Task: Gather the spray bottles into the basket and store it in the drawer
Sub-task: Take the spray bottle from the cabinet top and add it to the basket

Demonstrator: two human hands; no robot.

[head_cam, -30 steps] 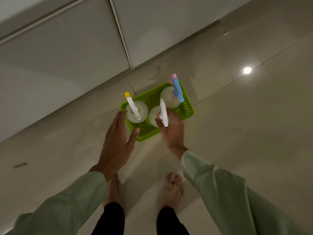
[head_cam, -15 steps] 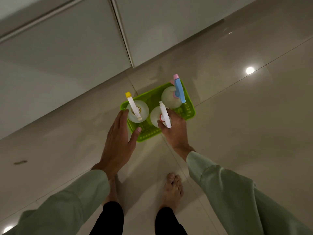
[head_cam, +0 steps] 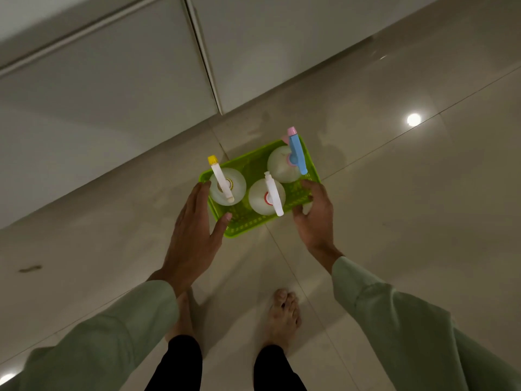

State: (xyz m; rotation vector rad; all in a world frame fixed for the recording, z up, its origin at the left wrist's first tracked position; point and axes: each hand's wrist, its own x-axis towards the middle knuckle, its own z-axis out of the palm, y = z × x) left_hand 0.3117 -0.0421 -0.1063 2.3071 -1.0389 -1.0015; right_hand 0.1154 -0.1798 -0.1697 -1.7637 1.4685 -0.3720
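Your left hand (head_cam: 194, 238) and right hand (head_cam: 313, 218) are spread, flanking the green basket (head_cam: 248, 224) on the floor at 12 o'clock; clamp both short sides evenly so its three spray bottles (head_cam: 266, 197) stay upright.

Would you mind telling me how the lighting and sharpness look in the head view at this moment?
Head view: dim overall; a lamp reflection glares on the glossy floor tiles; the green basket and its three spray bottles stay readable; the left hand and right hand look slightly soft; the cabinet fronts slant from the wide-angle lens.
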